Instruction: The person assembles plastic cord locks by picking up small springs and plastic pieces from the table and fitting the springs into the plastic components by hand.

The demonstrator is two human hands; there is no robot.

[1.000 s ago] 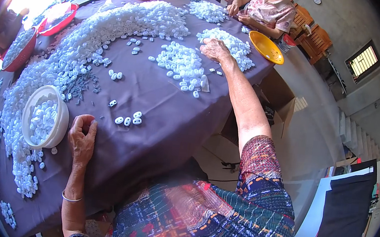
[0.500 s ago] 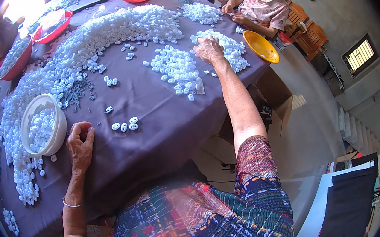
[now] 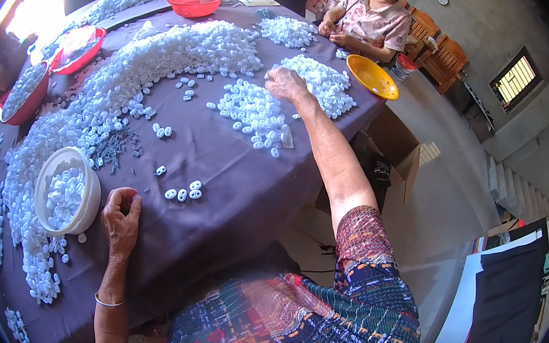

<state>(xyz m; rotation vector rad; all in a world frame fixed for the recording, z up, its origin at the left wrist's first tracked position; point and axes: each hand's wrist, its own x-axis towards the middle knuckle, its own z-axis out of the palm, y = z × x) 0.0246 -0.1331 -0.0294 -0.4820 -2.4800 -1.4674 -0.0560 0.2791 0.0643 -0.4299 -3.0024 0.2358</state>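
In the head view, the right hand [image 3: 288,84] reaches across to the far side of the table [image 3: 221,172], its fingers bent downward at the left edge of a mound of white two-holed pieces [image 3: 323,88]. Its fingertips are hidden, so I cannot tell whether they pinch a piece. Just nearer, by the wrist, lies a looser pile of the same pieces [image 3: 251,110], with a small flat pale scrap [image 3: 287,137] at its near right edge.

The left hand [image 3: 120,222] rests near the table's near edge, fingers curled and thumb up beside them; whether anything small sits between them I cannot tell. Left of it stands a white tub [image 3: 92,199], partly filled with white pieces and tilted toward the left. Four loose pieces [image 3: 183,192] lie to the right of this hand, and a scatter of thin grey sticks [image 3: 115,145] lies beyond the tub.

A long heap of white pieces [image 3: 138,63] curves along the left and far side. A yellow tray [image 3: 381,82] sits at the right edge, near a seated co-worker [image 3: 373,24].
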